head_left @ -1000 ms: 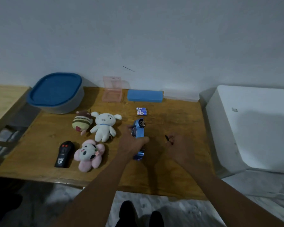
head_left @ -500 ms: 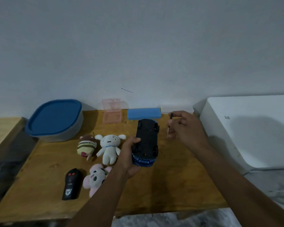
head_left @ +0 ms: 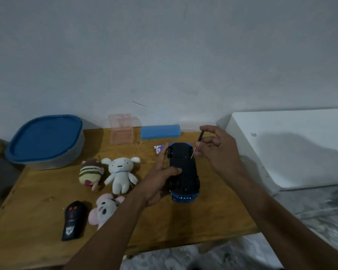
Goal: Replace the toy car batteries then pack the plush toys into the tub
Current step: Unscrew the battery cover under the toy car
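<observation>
The left hand (head_left: 160,180) holds the toy car (head_left: 183,170) belly-up above the surface (head_left: 213,215) — fingers wrapped under its left flank, thumb pressed across the dark chassis, a firm closed grip. The car's long axis runs away from the person, blue bumper nearest. Just right of it, the right hand (head_left: 219,149) pinches a small screwdriver (head_left: 196,146) in a narrow grip, its thin tip slanting down-left to the far right edge of the chassis, touching or nearly so. The next move likely turns on seating that tip in a cover screw, which I cannot make out. Spare batteries (head_left: 158,149) lie beyond the left grip.
</observation>
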